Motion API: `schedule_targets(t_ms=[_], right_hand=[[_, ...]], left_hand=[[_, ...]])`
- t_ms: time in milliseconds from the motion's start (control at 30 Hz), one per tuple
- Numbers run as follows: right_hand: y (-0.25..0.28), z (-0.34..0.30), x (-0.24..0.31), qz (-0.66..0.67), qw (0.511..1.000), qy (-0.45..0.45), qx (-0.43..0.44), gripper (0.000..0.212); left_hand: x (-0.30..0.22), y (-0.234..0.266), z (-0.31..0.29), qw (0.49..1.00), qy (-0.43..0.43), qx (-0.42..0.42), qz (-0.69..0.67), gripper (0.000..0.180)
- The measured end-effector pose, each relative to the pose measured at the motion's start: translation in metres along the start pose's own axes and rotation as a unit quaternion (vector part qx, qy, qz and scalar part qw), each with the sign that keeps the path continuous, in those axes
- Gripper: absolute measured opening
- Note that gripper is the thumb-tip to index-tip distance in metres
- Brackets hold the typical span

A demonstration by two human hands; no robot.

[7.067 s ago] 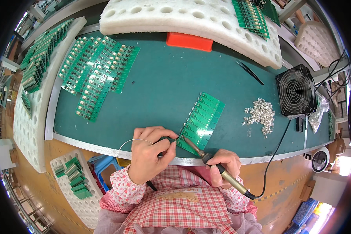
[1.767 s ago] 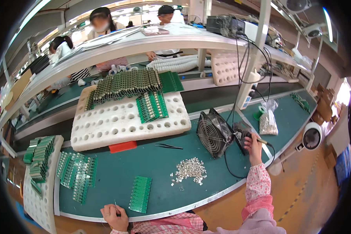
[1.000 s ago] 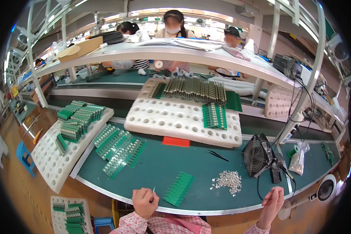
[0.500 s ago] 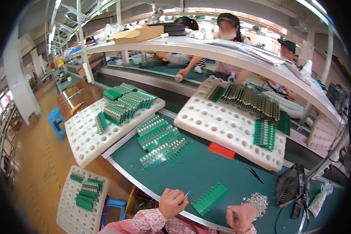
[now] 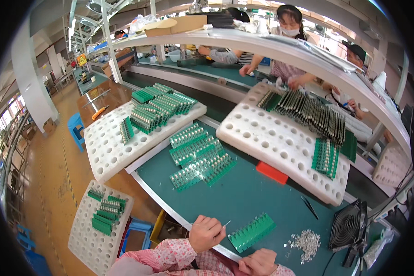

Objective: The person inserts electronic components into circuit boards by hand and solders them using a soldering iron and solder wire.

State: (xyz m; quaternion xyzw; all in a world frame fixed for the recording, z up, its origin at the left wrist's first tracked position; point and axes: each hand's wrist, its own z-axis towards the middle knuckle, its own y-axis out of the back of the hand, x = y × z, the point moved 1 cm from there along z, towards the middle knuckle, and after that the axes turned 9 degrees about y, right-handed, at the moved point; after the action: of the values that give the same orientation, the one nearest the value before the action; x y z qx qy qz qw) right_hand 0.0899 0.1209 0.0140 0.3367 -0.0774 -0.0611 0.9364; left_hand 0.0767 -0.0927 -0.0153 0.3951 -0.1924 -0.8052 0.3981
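Note:
Near the bench's front edge, my left hand (image 5: 207, 234) is closed round a thin pale stick (image 5: 227, 223), whose fine tip shows past the fingers. Just right of it a green circuit board panel (image 5: 252, 232) lies flat on the green mat, touched by neither hand as far as I can see. My right hand (image 5: 258, 263) is just below that panel with its fingers curled together; whatever they hold, if anything, is too small to make out. A heap of small white components (image 5: 305, 244) lies right of the panel.
Filled board panels (image 5: 200, 158) lie mid-bench. White foam trays (image 5: 106, 158) (image 5: 262, 154) carry more boards; another tray (image 5: 85, 239) stands lower left. Black tweezers (image 5: 309, 207), a red block (image 5: 272, 172) and a black fan (image 5: 349, 225) are at right. Co-workers sit beyond the shelf (image 5: 244, 40).
My right hand has moved left, from beside the white components to below the green panel. My left hand keeps its hold on the stick. The whole view has shifted slightly.

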Motion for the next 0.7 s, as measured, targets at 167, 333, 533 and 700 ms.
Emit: schedule_targets(t_ms=[167, 333, 533, 700], right_hand=[[0.013, 0.035, -0.001, -0.001, 0.997, 0.081, 0.017, 0.01], [0.098, 0.093, 0.02, -0.046, 0.984, 0.153, -0.081, 0.007], [0.094, 0.09, 0.005, -0.021, 0.805, 0.286, -0.519, 0.006], [0.08, 0.085, 0.007, 0.077, 0.783, 0.246, -0.566, 0.006]], left_hand=[[0.001, 0.0, -0.002, 1.0, 0.003, 0.004, 0.011, 0.021], [-0.001, -0.008, -0.001, 1.0, 0.007, 0.003, -0.004, 0.023], [0.001, -0.003, -0.006, 0.999, 0.01, -0.001, 0.032, 0.024], [0.002, 0.001, -0.006, 0.999, -0.005, 0.019, 0.04, 0.024]])
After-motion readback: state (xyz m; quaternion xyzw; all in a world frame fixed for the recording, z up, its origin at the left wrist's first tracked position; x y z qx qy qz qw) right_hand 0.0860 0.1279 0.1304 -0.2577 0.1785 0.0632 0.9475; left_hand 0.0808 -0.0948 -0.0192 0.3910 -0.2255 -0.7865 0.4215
